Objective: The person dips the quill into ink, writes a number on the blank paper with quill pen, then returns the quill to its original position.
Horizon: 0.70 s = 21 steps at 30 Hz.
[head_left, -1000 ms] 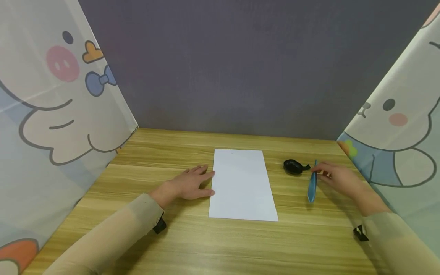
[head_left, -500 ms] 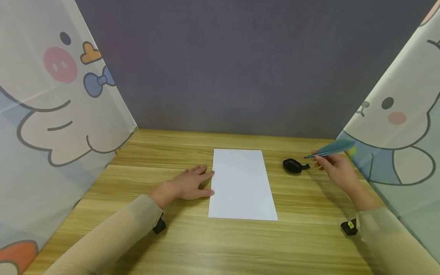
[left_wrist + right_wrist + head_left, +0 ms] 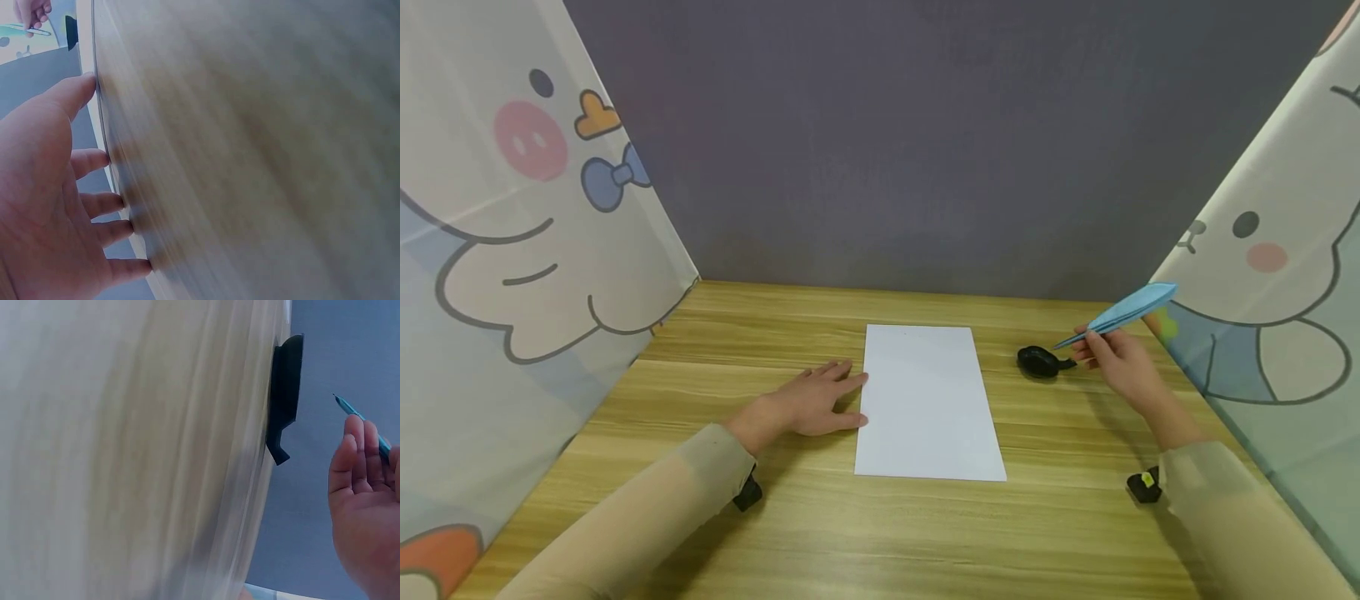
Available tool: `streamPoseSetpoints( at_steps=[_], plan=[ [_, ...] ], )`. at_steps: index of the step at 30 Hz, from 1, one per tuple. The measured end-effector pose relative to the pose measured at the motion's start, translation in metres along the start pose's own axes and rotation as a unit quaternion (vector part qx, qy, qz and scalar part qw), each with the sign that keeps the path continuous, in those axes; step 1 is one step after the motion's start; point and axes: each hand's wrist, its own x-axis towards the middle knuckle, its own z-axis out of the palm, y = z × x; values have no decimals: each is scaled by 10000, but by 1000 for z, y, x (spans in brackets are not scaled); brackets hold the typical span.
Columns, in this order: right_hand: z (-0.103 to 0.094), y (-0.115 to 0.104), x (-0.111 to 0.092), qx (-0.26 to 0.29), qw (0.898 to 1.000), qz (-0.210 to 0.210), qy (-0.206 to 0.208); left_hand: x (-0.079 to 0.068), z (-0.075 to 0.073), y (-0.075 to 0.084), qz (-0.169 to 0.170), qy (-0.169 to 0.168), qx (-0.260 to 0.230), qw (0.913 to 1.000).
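Right hand (image 3: pixel 1116 362) is up off the surface (image 3: pixel 925 533), pinching a light blue feather pen (image 3: pixel 1133 310) between thumb and fingers. The pen sits at a slant, thin tip pointing down and to the left, wide feathery end sticking up to the right. That tip hangs just above a little black dish (image 3: pixel 1037 362) with a stubby handle, and the right wrist view pretty clearly shows a gap between the two, so no contact. The dish sits on the surface, handle turned toward the right hand.

Left hand (image 3: pixel 811 404) is down on the surface with its fingers spread, not gripping anything. Thumb and index fingertip are right at the left edge of a white sheet of paper (image 3: pixel 925 404), which lies flat in the middle, between that hand and the dish. No marks I can make out for sure on it, maybe a tiny speck near the top.

Both arms have beige sleeves (image 3: pixel 647 508), with a small black gadget (image 3: pixel 1145 486) peeking out by each cuff. Back wall (image 3: pixel 880 150) is dark grey, and cartoon-print curtains (image 3: pixel 497 333) hang on either side.
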Motion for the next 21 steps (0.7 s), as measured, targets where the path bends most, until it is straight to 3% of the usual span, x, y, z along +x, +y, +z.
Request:
streamPoseSetpoints(
  at_steps=[9,21],
  plan=[
    [9,-2,10,-152,9980,462,-398,0,0,-1,-20,-15,-29,10000],
    [17,-5,10,-454,9949,566,-698,0,1,-2,-36,-48,92,9999]
  ],
)
